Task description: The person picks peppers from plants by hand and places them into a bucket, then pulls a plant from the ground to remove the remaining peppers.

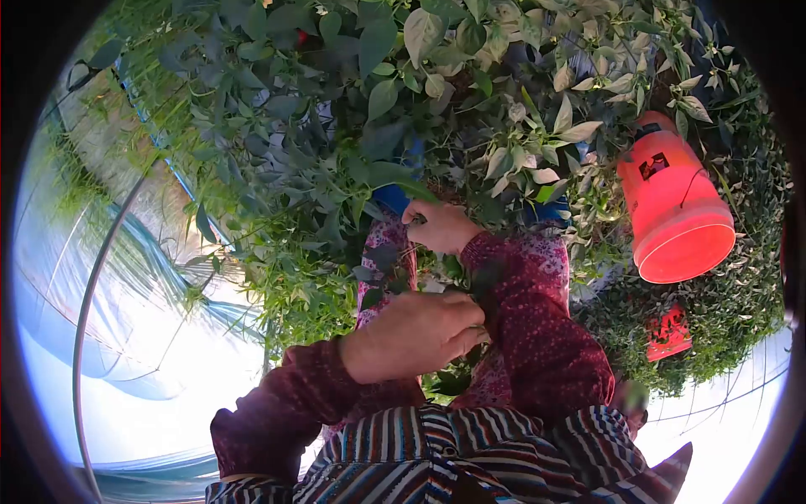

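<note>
Leafy green plants [382,97], which look like pepper plants, spread in front of my knees. My right hand [443,227] reaches among the nearest leaves. Its thumb and forefinger curl together around a bit of leafy stem [417,219]. Closer to my body, my left hand [416,334] is over my lap, fingers and thumb pressed together beside dark leaves [484,286]. What its fingertips hold is hidden or too small to make out. Part of something blue [392,199] shows between the leaves just beyond my knees.
An orange-red bucket [676,202] is to the right among the foliage. Farther off on that side is a smaller red container [669,333]. Another person's head [635,401] shows partly beyond my right arm. A curved hoop [92,294] and plastic sheeting [159,370] line the left.
</note>
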A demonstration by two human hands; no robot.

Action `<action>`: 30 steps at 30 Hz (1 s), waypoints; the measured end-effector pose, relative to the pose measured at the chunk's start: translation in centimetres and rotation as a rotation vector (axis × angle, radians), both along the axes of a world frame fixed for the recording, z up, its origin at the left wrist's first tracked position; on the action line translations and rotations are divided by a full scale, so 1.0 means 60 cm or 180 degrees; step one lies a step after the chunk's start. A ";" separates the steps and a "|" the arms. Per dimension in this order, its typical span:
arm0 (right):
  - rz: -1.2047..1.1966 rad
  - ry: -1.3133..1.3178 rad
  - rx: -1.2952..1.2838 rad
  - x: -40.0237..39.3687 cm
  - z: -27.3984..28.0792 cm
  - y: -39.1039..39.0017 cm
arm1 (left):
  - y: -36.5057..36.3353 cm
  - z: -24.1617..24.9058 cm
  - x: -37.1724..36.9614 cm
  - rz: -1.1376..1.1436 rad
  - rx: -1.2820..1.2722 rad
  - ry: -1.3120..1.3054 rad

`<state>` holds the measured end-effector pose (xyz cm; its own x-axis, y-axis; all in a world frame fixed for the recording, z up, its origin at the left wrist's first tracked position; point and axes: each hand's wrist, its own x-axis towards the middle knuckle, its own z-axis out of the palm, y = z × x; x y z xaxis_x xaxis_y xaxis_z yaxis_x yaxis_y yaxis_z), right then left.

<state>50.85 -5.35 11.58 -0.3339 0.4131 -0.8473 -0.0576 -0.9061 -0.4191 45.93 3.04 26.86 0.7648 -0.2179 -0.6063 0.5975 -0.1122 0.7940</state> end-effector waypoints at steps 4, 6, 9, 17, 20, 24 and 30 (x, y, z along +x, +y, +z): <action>0.0013 -0.0023 0.0839 -0.058 -0.036 -0.044 | 0.176 -0.072 0.043 0.1879 0.1169 0.0741; 0.0521 -0.0007 0.1160 -0.053 -0.031 -0.035 | 0.247 -0.152 0.044 0.0519 0.2305 0.1193; 0.0572 -0.0099 0.1377 -0.043 -0.024 -0.030 | 0.250 -0.244 0.018 -0.1248 0.2537 0.1157; -0.0114 -0.0456 0.1549 -0.027 -0.023 -0.019 | 0.158 -0.208 -0.039 -0.1526 0.3045 0.0722; -0.0134 -0.0285 0.1308 -0.016 -0.025 -0.003 | 0.153 -0.197 -0.081 -0.1250 0.3301 0.0958; -0.0295 -0.0296 0.1349 -0.028 -0.020 0.000 | 0.162 -0.196 -0.119 -0.0839 0.3307 0.1131; -0.0366 -0.0119 0.1333 -0.023 -0.016 0.012 | 0.179 -0.193 -0.136 -0.0975 0.3188 0.0338</action>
<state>49.48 -4.60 10.63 -0.2380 0.7563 -0.6094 -0.1261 -0.6461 -0.7527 37.78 13.79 15.25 0.6941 0.2449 -0.6770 0.4938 -0.8462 0.2002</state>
